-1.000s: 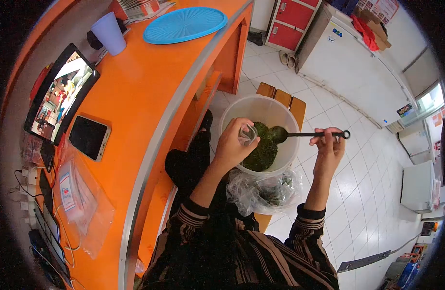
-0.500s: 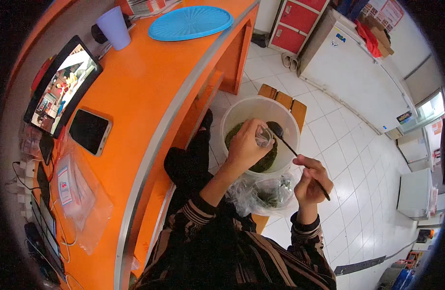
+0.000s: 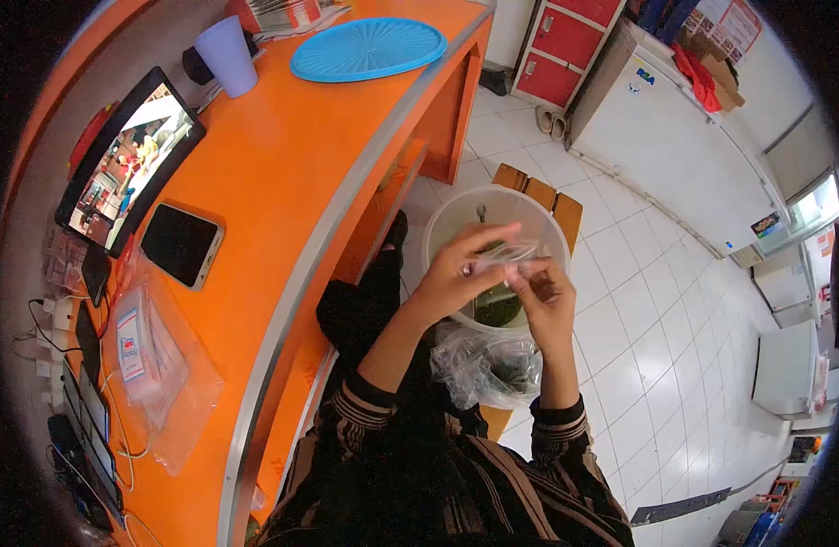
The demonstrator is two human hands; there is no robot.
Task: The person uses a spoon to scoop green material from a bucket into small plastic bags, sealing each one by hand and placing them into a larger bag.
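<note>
My left hand and my right hand meet over a translucent white tub, both gripping a small clear plastic bag. Dark green contents lie in the tub's bottom. Part of a dark spoon shows near the tub's far inner wall. The tub stands on a wooden slatted stool. Close to my body, a crumpled clear bag with something green in it rests against the tub.
An orange counter on the left bears a blue lid, a purple cup, a lit screen, a phone and a packet of plastic bags. A white chest freezer stands at the upper right.
My right hand has let go of the spoon, which now rests inside the tub. It has moved left to the small bag, which my left hand held before.
</note>
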